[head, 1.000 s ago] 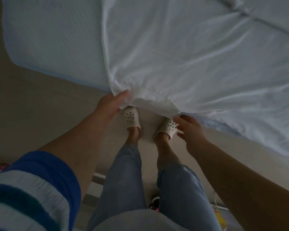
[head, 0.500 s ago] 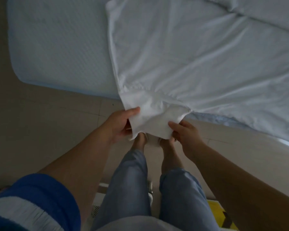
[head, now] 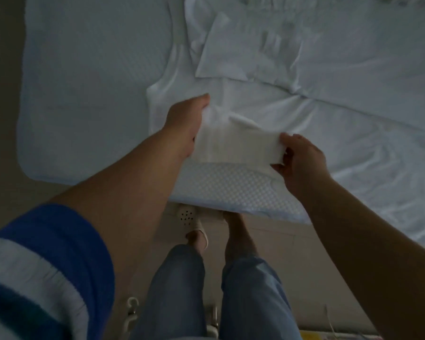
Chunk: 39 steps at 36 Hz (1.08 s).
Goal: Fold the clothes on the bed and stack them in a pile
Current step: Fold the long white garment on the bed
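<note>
A white T-shirt [head: 304, 123] lies spread across the pale blue bed [head: 91, 89]. Its far sleeve is folded over the body. The near sleeve [head: 236, 146] is lifted above the bed's front edge and stretched flat between my hands. My left hand [head: 187, 123] grips its left end, with the thumb on top. The right end is pinched by the fingers and thumb of my right hand [head: 302, 160].
The quilted mattress edge [head: 231, 187] runs just in front of my feet in white perforated slippers [head: 188, 217] on the beige floor. More pale fabric lies at the top right of the bed. A yellow object [head: 312, 336] sits on the floor at the bottom right.
Both hands lifted the sleeve from below the bed's edge up over the mattress and onto the shirt. The view tilted up, showing more of the bed.
</note>
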Each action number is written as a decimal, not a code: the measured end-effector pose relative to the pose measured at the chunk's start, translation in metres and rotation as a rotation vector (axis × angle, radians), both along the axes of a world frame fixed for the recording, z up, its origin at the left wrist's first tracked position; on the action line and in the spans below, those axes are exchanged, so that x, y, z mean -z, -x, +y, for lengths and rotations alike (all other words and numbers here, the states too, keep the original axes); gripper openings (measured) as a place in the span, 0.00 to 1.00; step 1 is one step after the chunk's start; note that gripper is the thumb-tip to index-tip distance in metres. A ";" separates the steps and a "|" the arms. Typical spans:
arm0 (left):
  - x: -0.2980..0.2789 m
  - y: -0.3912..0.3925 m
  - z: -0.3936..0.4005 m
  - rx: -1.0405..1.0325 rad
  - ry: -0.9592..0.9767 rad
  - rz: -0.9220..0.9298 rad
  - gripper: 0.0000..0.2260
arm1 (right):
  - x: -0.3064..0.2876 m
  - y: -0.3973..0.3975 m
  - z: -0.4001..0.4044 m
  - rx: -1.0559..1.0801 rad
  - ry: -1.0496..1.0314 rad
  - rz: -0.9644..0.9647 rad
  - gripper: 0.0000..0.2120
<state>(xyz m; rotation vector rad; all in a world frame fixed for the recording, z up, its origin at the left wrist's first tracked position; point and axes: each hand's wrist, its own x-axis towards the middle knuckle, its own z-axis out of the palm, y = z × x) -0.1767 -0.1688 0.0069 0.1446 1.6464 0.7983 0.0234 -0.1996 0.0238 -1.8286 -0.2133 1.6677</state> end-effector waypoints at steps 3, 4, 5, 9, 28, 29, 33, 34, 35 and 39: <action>0.010 -0.009 0.035 -0.002 -0.001 0.091 0.08 | 0.009 0.002 0.043 0.127 0.025 0.106 0.04; 0.013 -0.011 0.044 0.014 -0.001 0.098 0.10 | 0.011 0.003 0.057 0.159 0.024 0.138 0.03; 0.015 -0.014 0.053 0.030 -0.006 0.093 0.13 | 0.013 0.004 0.069 0.160 0.015 0.155 0.03; 0.015 -0.019 0.080 0.003 -0.033 0.057 0.14 | 0.020 0.005 0.107 0.060 -0.015 0.132 0.03; 0.032 0.012 0.070 0.281 -0.054 0.379 0.01 | 0.047 -0.005 0.089 -0.157 0.099 0.063 0.08; 0.035 0.014 0.062 0.334 -0.029 0.432 0.02 | 0.050 -0.003 0.079 -0.183 0.135 0.031 0.08; 0.045 0.016 0.036 0.513 0.075 0.589 0.09 | 0.060 0.001 0.055 -0.284 0.237 -0.160 0.06; 0.046 0.017 0.032 0.527 0.088 0.593 0.10 | 0.061 0.002 0.052 -0.309 0.233 -0.205 0.06; 0.046 0.017 0.029 0.539 0.090 0.595 0.10 | 0.060 0.003 0.052 -0.331 0.224 -0.244 0.06; 0.046 0.023 0.031 0.560 0.058 0.532 0.10 | 0.054 0.003 0.053 -0.336 0.203 -0.313 0.06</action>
